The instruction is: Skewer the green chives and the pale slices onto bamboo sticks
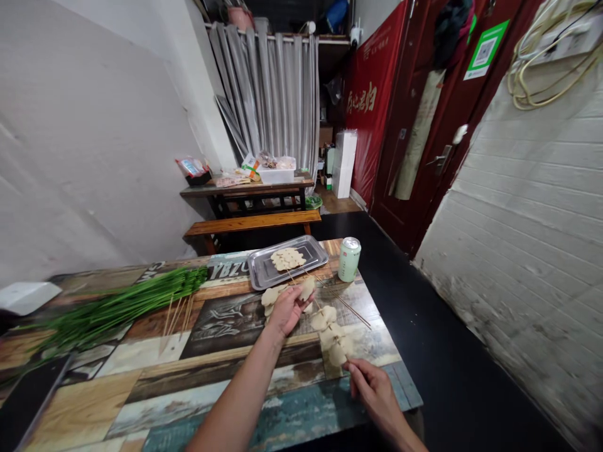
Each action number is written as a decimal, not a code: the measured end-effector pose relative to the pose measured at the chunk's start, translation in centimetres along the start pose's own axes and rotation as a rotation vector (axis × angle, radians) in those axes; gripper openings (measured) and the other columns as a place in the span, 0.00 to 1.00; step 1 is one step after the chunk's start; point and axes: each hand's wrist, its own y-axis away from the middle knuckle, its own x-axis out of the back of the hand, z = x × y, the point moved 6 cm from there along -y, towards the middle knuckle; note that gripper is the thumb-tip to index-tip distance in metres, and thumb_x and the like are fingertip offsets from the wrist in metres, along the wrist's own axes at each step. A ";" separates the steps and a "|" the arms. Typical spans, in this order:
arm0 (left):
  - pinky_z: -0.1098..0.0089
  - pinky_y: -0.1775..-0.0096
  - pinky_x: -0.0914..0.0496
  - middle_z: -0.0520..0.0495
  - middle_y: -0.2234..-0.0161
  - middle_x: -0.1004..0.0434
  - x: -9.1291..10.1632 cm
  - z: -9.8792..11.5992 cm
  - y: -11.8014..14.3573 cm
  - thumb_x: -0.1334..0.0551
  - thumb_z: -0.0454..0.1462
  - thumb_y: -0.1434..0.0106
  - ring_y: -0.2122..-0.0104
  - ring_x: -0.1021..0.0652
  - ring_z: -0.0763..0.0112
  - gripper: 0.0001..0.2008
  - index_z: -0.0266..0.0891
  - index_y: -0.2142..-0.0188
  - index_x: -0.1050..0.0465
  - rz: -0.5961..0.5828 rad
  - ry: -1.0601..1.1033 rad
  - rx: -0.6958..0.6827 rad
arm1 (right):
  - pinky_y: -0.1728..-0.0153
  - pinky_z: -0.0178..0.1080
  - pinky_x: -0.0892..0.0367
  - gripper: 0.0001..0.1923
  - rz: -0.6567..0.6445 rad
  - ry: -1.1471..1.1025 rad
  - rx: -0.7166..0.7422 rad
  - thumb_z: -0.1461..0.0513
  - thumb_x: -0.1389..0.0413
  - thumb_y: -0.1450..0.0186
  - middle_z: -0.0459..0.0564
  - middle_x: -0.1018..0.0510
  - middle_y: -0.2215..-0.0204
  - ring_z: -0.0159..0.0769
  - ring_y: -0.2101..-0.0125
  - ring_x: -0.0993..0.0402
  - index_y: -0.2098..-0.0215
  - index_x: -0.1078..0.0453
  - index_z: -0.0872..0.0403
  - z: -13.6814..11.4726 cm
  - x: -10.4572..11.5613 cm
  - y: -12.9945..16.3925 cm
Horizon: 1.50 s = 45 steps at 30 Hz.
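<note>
Near table edge: my right hand [374,389] pinches the lower end of a skewer [332,336] loaded with pale slices; my left hand [287,309] grips 1 slice [307,287] above the table [188,370].
Risk, point: I judge the sharp tip could prick my left fingers, since they sit close to it.
Risk, slices: loaded pieces may slide off if the skewer tilts.
Risk, can: the can [349,258] stands beside the tray [264,273]; a swing could topple it.
Surface: patchwork wood, chives [117,307] left, spare sticks [176,314] beside them.
Room: grey curtain [268,94], red door [424,125], white brick wall [532,207].
</note>
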 end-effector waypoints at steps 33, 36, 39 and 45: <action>0.65 0.59 0.30 0.42 0.67 0.23 0.3 0.3 0.0 0.39 0.28 0.47 0.69 0.22 0.69 0.08 0.33 0.65 0.31 0.019 -0.067 0.046 | 0.78 0.32 0.43 0.21 -0.020 0.050 0.002 0.52 0.54 0.38 0.44 0.34 0.88 0.32 0.83 0.38 0.69 0.27 0.58 -1.0 -0.7 -0.5; 0.65 0.59 0.29 0.42 0.67 0.23 0.3 0.3 0.1 0.39 0.28 0.47 0.69 0.22 0.69 0.08 0.32 0.65 0.31 0.012 -0.059 0.048 | 0.79 0.32 0.44 0.21 -0.022 0.043 -0.002 0.52 0.54 0.38 0.43 0.34 0.88 0.32 0.84 0.39 0.69 0.28 0.58 -1.2 -0.8 -0.6; 0.66 0.62 0.29 0.42 0.69 0.22 0.3 0.2 0.1 0.39 0.29 0.47 0.70 0.22 0.69 0.08 0.32 0.65 0.31 0.013 -0.071 0.043 | 0.79 0.32 0.45 0.20 -0.025 0.038 -0.004 0.52 0.55 0.38 0.43 0.35 0.88 0.32 0.84 0.40 0.68 0.28 0.59 -1.3 -0.9 -0.6; 0.71 0.66 0.29 0.44 0.70 0.22 0.1 0.3 0.2 0.36 0.31 0.49 0.72 0.23 0.71 0.10 0.33 0.66 0.30 -0.008 -0.123 0.018 | 0.80 0.32 0.44 0.19 -0.023 0.022 0.002 0.54 0.55 0.38 0.43 0.35 0.89 0.31 0.84 0.40 0.68 0.28 0.59 -1.5 -0.9 -0.8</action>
